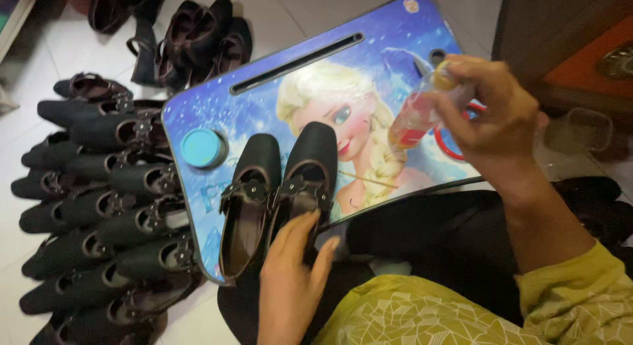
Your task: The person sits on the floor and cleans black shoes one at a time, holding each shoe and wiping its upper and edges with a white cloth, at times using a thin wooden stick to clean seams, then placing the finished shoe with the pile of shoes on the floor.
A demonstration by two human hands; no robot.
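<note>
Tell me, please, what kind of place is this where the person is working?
Probably a home used for small-scale shoe work, on a tiled floor. Many matching black shoes lie in rows on the floor, and the person works on a pair on a child's blue cartoon lap table, not a workbench.

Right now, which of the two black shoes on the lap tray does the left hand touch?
The right-hand shoe: the left hand rests its fingertips on its heel opening, while the other shoe beside it lies untouched.
</note>
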